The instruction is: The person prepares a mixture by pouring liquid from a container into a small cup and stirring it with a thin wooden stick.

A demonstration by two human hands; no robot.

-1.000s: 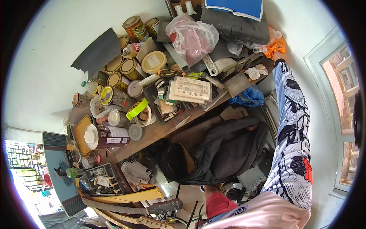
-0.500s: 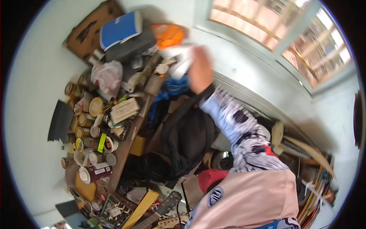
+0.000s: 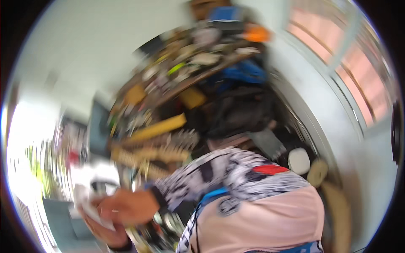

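1. White, crumpled material, either cloth or paper, lay low in the left of the view, pressed between both hands; motion blur prevented closer identification of it.
2. The right hand reached across the body from a black-and-white patterned sleeve, with its fingers curled over the white material.
3. The left hand sat directly beneath, palm up, cupped against the underside of the same material. Only part of this hand was visible at the lower edge.
4. Both hands appeared closed on the material, but how firmly could not be determined from the blurred view.
5. A pale pink vest panel with a blue strap filled the lower centre.
6. A cluttered wooden workbench ran diagonally across the upper centre, well apart from the hands. Its contents were smeared beyond recognition.
7. A yellow strip lay below the workbench, beside a dark bag.
8. An orange object and a blue case sat at the upper end.
9. A window frame occupied the upper right.
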